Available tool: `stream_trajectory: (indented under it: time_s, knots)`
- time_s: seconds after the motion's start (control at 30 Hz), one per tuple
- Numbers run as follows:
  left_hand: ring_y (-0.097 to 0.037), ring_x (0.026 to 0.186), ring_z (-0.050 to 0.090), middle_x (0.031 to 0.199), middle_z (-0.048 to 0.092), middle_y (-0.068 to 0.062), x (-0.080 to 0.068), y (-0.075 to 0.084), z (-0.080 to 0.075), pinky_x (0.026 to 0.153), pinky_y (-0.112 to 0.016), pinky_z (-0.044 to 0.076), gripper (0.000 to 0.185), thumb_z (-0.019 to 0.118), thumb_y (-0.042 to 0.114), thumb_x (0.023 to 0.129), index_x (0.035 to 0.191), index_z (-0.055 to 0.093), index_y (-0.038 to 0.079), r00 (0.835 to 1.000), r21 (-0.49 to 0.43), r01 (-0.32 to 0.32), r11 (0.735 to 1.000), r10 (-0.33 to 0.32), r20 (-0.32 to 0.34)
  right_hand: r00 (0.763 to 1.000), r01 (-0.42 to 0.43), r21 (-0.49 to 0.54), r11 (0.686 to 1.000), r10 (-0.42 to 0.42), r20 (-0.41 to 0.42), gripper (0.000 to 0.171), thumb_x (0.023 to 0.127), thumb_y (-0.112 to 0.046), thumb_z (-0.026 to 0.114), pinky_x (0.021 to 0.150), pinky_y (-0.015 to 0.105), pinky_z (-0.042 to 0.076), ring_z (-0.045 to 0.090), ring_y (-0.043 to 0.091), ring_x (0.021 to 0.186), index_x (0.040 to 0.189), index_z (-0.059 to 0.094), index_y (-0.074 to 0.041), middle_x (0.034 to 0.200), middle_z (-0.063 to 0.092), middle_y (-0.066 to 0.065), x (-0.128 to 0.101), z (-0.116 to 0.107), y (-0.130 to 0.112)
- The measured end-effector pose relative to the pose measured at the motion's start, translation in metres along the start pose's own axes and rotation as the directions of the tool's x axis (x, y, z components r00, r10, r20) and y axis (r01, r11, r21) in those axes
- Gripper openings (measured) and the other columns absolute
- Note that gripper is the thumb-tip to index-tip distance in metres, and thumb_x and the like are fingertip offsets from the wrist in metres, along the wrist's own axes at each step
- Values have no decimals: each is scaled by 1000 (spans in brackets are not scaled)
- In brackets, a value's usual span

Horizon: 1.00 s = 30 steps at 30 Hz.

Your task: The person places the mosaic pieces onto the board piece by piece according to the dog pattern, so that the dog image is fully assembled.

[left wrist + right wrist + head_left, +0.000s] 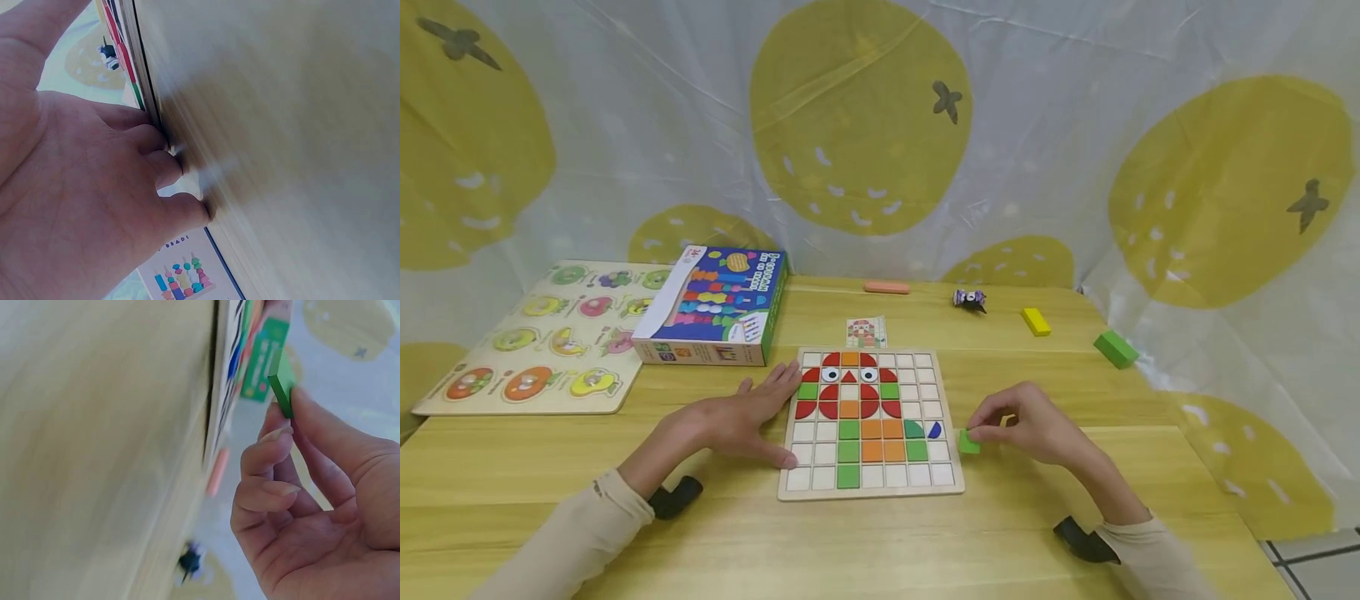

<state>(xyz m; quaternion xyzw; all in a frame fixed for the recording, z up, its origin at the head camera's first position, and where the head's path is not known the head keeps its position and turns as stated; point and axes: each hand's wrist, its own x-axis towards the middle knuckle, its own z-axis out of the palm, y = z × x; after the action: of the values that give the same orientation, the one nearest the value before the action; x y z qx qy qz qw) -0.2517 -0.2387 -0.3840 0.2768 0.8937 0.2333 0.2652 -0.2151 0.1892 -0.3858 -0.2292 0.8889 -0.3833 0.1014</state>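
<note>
A wooden grid board (896, 477) lies on the table, partly filled with red, orange and green tiles and two eye tiles (830, 375). My left hand (730, 422) rests along the board's left edge, fingers spread and thumb near its lower left corner. Just off the right edge, my right hand (1036, 423) pinches a green square tile (969, 442) between thumb and fingertips. That grip shows clearly in the right wrist view, where the thin green tile (283, 384) is tilted. A blue rounded piece (935, 430) sits in a right-hand cell. Behind the board lies a small pattern card (867, 332).
At the left, a bead-toy box (715, 300) stands on a fruit puzzle board (512, 340). Along the back lie an orange-pink stick (886, 287), a small purple-and-black object (970, 301) and a yellow block (1035, 322). A green block (1116, 349) lies near the table's right edge.
</note>
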Motion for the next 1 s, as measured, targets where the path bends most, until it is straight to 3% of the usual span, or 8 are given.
stream_trajectory:
  time_s: [0.17,0.43,0.77,1.0]
  knots:
    - [-49,165,-6,179,-4,-25,-3,-1,0,128,-72,-1,125,86,51,90,171,8,-3,1000,-5,5,1000,-5,2,997,35,19,999,-36,66,6,95,-9,83,67,23,52,60,8,78,94,85,-15,93,79,-6,11,19,-18]
    - [-48,165,-6,180,-4,-24,-4,-1,1,129,-71,0,125,86,50,90,171,8,-3,1000,-6,1,1000,-1,2,984,80,26,996,-83,160,7,94,-5,83,67,23,53,60,4,77,91,84,-11,87,77,-9,20,42,-35]
    - [-47,165,-6,180,-4,-24,-2,0,3,130,-70,0,124,86,49,90,171,8,-3,1000,-7,6,1000,-6,-1,977,159,4,987,-158,142,11,89,-1,87,66,21,53,57,2,75,88,86,-12,84,71,-10,22,50,-32]
    - [-47,165,-6,180,-4,-24,-2,0,0,130,-70,0,124,86,50,91,171,7,-3,1000,4,1,1000,-1,-4,978,144,46,989,-149,145,12,87,1,88,67,21,56,60,2,73,88,86,-11,83,75,-8,25,55,-33]
